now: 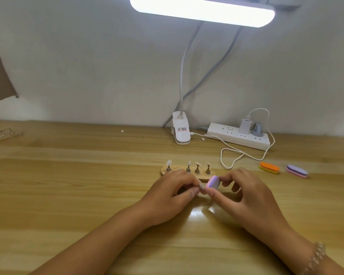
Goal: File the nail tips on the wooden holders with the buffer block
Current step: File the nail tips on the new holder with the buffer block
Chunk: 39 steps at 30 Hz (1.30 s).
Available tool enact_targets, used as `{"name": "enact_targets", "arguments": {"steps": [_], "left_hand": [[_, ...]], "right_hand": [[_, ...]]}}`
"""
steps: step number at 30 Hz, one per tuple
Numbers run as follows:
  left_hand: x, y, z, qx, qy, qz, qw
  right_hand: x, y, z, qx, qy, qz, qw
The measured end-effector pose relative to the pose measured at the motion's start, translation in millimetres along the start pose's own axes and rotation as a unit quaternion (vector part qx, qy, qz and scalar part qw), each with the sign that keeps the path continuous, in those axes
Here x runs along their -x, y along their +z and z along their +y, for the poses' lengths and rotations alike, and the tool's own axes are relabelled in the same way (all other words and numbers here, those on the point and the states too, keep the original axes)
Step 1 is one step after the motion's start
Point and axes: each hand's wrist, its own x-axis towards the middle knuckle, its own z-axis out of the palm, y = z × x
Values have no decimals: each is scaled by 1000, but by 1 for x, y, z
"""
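At the far left edge of the light wooden bench (pixel 68 175) lies a flat wooden holder (pixel 3 134), blurred. Near the middle, the left hand (pixel 170 192) pinches a small pale nail tip (pixel 202 186) between thumb and forefinger. Just behind it sits an oval wooden holder (pixel 177 167) carrying four upright metal stands (pixel 197 169); the two left ones bear clear tips (pixel 168 162). The right hand (pixel 246 197) pinches a pink-and-purple buffer block (pixel 213 182), touching the held tip. Far right lie an orange-and-yellow buffer (pixel 268 167) and a purple-and-pink buffer (pixel 296 171)
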Motion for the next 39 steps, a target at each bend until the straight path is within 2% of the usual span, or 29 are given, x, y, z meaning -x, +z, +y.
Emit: {"name": "enact_targets", "arguments": {"steps": [3,7,12,16,20,25,29,33,36,39], "left_hand": [[1,0,1,14,6,9,1000],[0,2,-1,-18,1,3,1000],[0,1,-1,-33,-2,8,999],[0,0,0,-32,-5,-5,999],[0,0,2,-34,-8,1,999],[0,0,4,-43,-2,-5,999],[1,1,5,-48,-4,8,999],[2,0,5,-41,3,-1,999],[1,1,5,-38,2,11,999],[1,0,4,-39,1,5,999]], "right_hand": [[1,-1,-1,-11,-4,11,1000],[9,2,-11,57,-76,-61,994],[4,0,-6,36,-40,-24,998],[8,1,-11,16,-70,-84,994],[2,1,-5,-9,-26,-22,999],[7,3,-11,10,-67,-64,996],[1,1,-6,-11,-14,-13,1000],[8,2,-12,10,-59,-70,996],[3,-1,-8,-9,-12,-31,999],[5,0,-11,0,-44,-58,997]]}}
